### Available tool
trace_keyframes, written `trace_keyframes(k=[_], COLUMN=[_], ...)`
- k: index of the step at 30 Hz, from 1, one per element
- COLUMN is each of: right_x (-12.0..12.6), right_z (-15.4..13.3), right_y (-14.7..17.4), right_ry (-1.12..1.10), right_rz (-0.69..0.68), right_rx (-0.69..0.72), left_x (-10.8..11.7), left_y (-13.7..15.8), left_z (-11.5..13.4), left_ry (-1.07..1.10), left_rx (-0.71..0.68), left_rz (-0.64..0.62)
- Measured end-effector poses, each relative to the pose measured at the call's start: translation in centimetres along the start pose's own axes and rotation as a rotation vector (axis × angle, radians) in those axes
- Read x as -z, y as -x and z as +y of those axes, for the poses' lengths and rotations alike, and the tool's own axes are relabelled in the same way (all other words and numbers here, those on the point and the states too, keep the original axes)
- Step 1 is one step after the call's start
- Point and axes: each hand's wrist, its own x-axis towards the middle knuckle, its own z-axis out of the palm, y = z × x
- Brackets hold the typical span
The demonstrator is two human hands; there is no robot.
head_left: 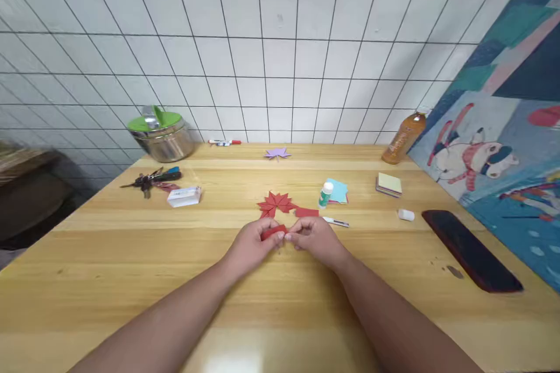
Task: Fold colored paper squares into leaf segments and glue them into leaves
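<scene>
Between my two hands is a small folded piece of red paper, low over the wooden table. My left hand pinches it between thumb and fingers. At its right end the fingertips of my right hand are pressed together on the paper's edge. Just beyond my hands lies a red paper leaf shape built of pointed folded parts. A flat red paper strip rests behind my right hand. Near it stands a glue stick with its white top up, and a white pen-like tool lies close by.
Blue paper squares, a sticky-note stack, a white cap, a phone and a tea bottle are to the right. Leftward are a white box, keys and a green-lidded pot. A purple paper leaf lies behind.
</scene>
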Motion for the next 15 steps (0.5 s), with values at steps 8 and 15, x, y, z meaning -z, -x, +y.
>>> trace_keyframes(k=[8,15], right_x=[0.44,0.14], right_z=[-0.14,0.21], right_y=[0.37,0.20], right_ry=[-0.030,-0.026], right_rz=[-0.084,-0.029], right_rx=[-0.018,-0.034], left_x=[0.11,0.08], left_y=[0.01,-0.04], left_z=[0.14,0.10], left_ry=[0.110,0.120], left_rx=[0.036,0.044], left_rz=[0.034,0.006])
